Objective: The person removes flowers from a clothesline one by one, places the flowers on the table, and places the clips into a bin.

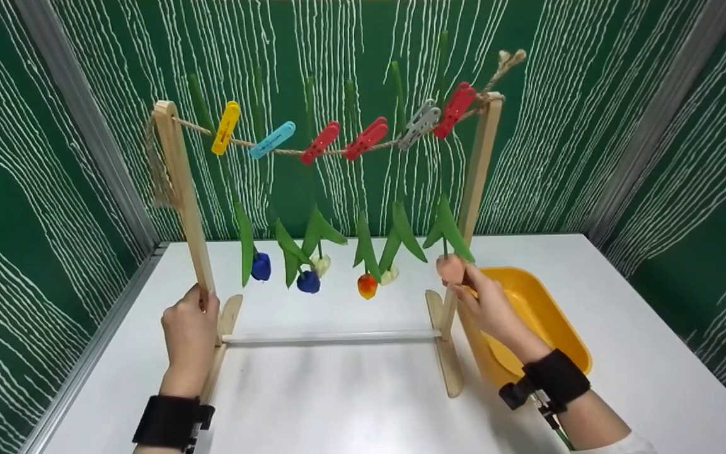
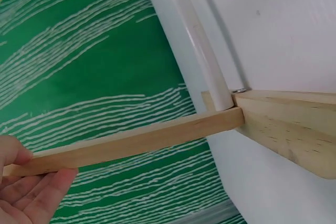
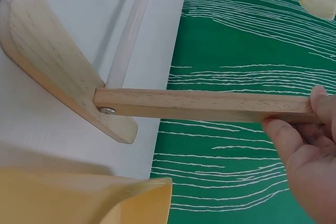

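Observation:
My left hand (image 1: 190, 325) grips the left post (image 1: 188, 208) of a wooden drying rack, thumb and fingers round it in the left wrist view. On the other side my right hand (image 1: 492, 299) holds the right post (image 3: 210, 104) between thumb and fingers, behind a pink tulip (image 1: 450, 269). A twine rope (image 1: 287, 151) sags between the post tops. Artificial tulips hang head down from it: blue (image 1: 261, 267), white (image 1: 320, 265) and orange (image 1: 367, 287). Yellow (image 1: 225, 128), light blue (image 1: 273, 140), red (image 1: 320, 142) and grey (image 1: 420, 125) clothespins sit along the rope at their stems.
A yellow plastic basin (image 1: 574, 343) stands on the white table (image 1: 338, 403), just right of the rack. A pale crossbar (image 1: 331, 338) joins the rack's wooden feet (image 1: 449, 372) low over the table. Green walls (image 1: 684, 189) with white wavy lines enclose the table's back and sides.

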Motion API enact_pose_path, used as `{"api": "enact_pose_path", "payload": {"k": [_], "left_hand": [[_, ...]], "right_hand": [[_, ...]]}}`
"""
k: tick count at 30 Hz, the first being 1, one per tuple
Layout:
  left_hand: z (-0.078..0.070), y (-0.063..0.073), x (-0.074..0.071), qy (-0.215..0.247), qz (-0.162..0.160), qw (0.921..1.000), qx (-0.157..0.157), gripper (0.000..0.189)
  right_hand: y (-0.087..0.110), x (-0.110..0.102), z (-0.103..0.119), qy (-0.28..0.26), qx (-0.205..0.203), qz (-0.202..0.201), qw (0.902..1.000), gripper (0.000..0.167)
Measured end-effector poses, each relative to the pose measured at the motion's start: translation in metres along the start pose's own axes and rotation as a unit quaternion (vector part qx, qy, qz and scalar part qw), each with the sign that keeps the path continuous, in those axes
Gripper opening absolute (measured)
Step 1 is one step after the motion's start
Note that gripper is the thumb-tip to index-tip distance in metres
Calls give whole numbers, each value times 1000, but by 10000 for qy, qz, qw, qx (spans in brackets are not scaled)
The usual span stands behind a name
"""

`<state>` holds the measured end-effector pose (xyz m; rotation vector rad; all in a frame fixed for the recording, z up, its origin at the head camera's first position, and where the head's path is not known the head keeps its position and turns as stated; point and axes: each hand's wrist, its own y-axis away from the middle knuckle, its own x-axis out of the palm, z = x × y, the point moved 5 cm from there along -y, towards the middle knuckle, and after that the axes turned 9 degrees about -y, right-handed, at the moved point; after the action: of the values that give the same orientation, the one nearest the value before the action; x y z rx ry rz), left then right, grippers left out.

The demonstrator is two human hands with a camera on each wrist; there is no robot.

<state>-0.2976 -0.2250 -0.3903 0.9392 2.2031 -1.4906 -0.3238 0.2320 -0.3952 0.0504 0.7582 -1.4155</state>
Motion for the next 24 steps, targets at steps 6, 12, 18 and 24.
{"api": "enact_pose_path", "payload": {"k": [6, 12, 18, 24], "left_hand": [[-4, 3, -4, -37, -39, 10000, 15, 18], [-7, 8, -6, -25, -1, 10000, 49, 18], [-7, 15, -8, -1, 45, 10000, 89, 18], [-7, 11, -11, 74, 115, 9999, 65, 19]], "right_hand": [[5, -5, -2, 33, 36, 24, 10000, 41], [12, -6, -2, -180, 195, 108, 9996, 43], [17, -7, -1, -164, 412, 188, 9988, 43], [16, -6, -1, -229, 469, 177, 9985, 43]]}}
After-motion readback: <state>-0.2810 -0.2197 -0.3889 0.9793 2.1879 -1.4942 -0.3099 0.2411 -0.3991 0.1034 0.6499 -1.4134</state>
